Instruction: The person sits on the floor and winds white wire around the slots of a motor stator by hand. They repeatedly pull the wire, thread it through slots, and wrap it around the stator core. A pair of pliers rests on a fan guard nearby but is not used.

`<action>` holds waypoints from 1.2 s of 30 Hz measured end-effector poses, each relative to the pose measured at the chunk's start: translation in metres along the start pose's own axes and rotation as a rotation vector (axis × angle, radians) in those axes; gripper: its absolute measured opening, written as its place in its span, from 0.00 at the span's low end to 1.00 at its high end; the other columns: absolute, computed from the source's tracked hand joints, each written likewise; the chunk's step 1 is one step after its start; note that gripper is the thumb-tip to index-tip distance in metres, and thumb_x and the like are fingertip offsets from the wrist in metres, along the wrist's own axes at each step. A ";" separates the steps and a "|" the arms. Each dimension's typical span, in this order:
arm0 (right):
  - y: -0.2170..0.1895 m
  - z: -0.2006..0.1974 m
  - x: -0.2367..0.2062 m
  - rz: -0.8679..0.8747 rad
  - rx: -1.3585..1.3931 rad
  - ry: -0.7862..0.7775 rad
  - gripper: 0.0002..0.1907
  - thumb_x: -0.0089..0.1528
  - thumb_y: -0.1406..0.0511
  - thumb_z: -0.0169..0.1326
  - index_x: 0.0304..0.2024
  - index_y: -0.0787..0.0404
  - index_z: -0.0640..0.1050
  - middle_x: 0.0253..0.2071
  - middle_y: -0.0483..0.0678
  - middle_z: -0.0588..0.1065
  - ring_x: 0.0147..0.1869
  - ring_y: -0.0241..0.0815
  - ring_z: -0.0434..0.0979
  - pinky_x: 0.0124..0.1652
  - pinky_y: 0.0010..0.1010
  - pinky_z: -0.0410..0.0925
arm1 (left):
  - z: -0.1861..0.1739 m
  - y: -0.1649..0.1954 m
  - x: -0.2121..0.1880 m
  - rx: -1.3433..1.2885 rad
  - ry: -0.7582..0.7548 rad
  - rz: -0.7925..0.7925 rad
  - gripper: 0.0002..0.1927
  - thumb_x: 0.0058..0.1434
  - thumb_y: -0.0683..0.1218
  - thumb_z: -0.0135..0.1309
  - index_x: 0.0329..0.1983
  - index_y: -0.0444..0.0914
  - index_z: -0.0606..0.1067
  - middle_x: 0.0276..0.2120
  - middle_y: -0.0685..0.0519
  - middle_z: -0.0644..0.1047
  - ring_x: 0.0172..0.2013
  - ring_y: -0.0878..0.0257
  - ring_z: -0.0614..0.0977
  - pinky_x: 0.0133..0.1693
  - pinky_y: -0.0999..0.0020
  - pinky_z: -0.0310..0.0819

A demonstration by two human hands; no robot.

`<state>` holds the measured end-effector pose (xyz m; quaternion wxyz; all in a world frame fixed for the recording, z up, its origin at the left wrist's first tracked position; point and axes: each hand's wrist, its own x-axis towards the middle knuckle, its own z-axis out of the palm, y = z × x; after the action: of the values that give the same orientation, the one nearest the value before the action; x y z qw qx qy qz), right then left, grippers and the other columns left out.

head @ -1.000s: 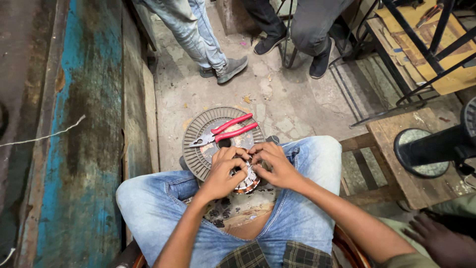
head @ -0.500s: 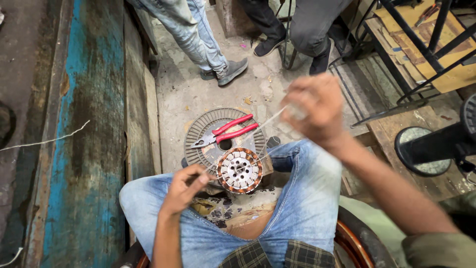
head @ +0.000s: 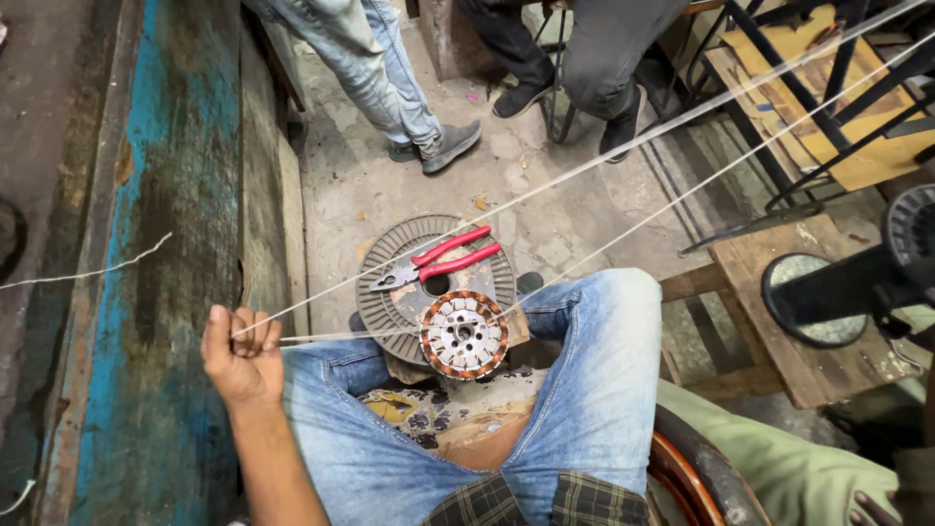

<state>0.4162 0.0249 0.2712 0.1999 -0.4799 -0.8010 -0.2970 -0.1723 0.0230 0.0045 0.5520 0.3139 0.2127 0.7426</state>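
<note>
Left hand [head: 242, 358] fisted on white cord [head: 604, 161], pulled left to keep it taut from round stator [head: 464, 334] in lap. Right hand out of view; red pliers [head: 438, 264] beyond.

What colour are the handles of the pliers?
Red, on the pliers lying on the grey disc; the head view shows it.

We see soft, even, fairly dim light, faint shadows, sharp central focus, and wide-angle bending at the edges.
</note>
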 end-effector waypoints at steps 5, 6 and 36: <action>0.015 0.049 -0.021 0.307 -0.034 -0.916 0.36 0.50 0.50 0.69 0.59 0.48 0.74 0.61 0.45 0.73 0.68 0.46 0.71 0.66 0.42 0.64 | 0.041 -0.030 -0.012 0.447 0.076 -0.089 0.12 0.71 0.45 0.53 0.31 0.36 0.74 0.23 0.58 0.68 0.23 0.70 0.65 0.26 0.72 0.59; 0.002 0.063 -0.020 0.271 -0.030 -1.032 0.37 0.50 0.49 0.69 0.60 0.46 0.74 0.62 0.44 0.73 0.68 0.45 0.70 0.67 0.42 0.63 | 0.057 -0.040 -0.020 0.604 -0.080 -0.004 0.09 0.70 0.43 0.53 0.34 0.34 0.76 0.29 0.55 0.74 0.29 0.69 0.72 0.32 0.71 0.66; -0.237 0.160 -0.121 -0.146 1.041 -0.577 0.19 0.59 0.52 0.67 0.41 0.57 0.80 0.40 0.49 0.81 0.52 0.47 0.81 0.67 0.44 0.66 | 0.157 -0.075 -0.080 1.098 -0.802 -0.242 0.10 0.61 0.46 0.64 0.30 0.34 0.81 0.21 0.50 0.77 0.20 0.64 0.75 0.26 0.67 0.67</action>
<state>0.2557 -0.0334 0.0113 0.1623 -0.3241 -0.8940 0.2636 0.0049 -0.0359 0.0480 0.4281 0.7726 0.3707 0.2871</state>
